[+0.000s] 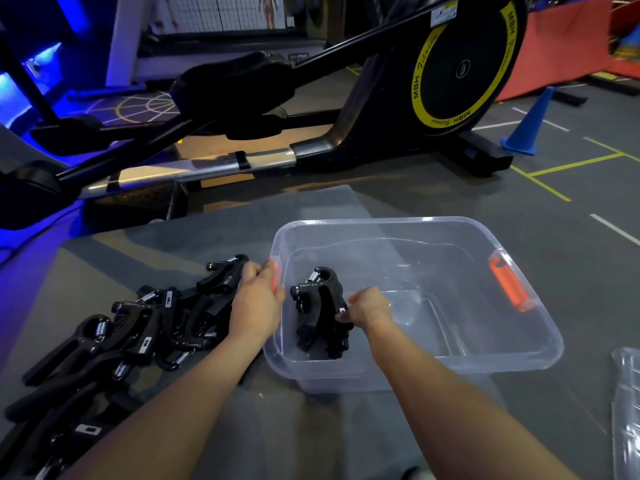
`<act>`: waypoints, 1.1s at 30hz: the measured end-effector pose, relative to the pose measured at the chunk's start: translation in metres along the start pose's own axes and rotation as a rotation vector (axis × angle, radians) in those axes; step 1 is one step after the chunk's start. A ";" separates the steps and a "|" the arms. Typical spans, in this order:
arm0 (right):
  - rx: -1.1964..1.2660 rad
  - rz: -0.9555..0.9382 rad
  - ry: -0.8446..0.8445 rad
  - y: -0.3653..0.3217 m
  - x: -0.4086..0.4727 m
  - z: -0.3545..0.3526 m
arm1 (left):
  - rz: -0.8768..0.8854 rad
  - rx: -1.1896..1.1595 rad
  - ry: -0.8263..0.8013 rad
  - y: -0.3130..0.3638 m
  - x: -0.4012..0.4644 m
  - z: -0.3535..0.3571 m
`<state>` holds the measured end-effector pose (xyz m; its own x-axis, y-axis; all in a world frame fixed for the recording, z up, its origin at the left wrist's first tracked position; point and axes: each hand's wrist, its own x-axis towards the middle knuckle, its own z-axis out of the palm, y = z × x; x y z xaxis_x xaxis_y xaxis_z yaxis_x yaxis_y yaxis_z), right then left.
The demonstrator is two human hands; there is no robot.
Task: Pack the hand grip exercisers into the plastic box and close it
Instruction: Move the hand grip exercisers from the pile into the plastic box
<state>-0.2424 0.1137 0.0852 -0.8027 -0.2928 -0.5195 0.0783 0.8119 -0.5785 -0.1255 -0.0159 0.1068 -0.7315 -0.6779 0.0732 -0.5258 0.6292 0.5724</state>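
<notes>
A clear plastic box [519, 323] with orange latches stands open on a grey mat. Inside it, at the left end, stand two or three black hand grip exercisers [318, 306] with steel springs. My right hand [369, 308] is down in the box, fingers closed on one of these exercisers. My left hand [256, 299] rests at the box's left rim by the orange latch, over the near end of a pile of several black exercisers [138, 334] on the mat. Whether the left hand grips anything I cannot tell.
A black and yellow elliptical trainer [450, 74] stands just beyond the mat. A blue cone [528, 126] sits on the floor at right. A clear plastic lid [627, 410] lies at the right edge, beside the box.
</notes>
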 end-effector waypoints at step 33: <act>0.133 -0.293 -0.005 -0.044 -0.034 0.002 | -0.023 -0.119 -0.072 -0.013 -0.004 -0.034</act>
<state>-0.2179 0.0873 0.1269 -0.7998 -0.5069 -0.3216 -0.0787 0.6196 -0.7809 -0.1015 -0.0342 0.1270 -0.7514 -0.6598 0.0025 -0.4906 0.5612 0.6666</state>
